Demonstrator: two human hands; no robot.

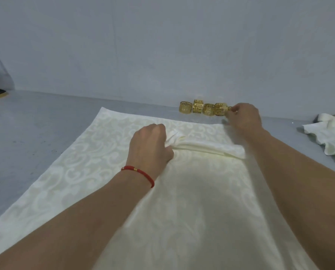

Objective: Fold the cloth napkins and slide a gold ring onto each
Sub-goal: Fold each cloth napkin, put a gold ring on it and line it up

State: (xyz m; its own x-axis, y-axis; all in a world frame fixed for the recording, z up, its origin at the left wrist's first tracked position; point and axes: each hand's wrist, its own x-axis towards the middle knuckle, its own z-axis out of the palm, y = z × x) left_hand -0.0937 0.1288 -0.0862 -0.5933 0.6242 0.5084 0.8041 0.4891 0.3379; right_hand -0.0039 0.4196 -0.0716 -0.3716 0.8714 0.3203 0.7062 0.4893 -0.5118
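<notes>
Now, left hand: our left hand has its fingers curled round the gathered end of the folded napkin, pinning it against the cloth below so the folds do not spring open while the other hand is away.
Folded napkin: we see it lying as a narrow bundle across the middle of the large patterned cloth, its free end pointing right, toward the side a ring would enter from, we judge.
Right hand: our right hand reaches to the far edge of the table, fingertips pinched on a gold ring of which only a sliver shows past the fingers.
Rings: 4 more gold rings stand in a row against the wall, touching one another, just left of the pinched one; we take it they were lined up there to be in easy reach.
Finished napkin: at the far right lies another pale napkin with a gold band partly in view at the frame edge, well apart from the work area, which we read as a set-aside piece.
Step in hand: we judge this to be the fetch of a ring for the bundle.
Bracelet: a red cord bracelet sits on our left wrist.
</notes>
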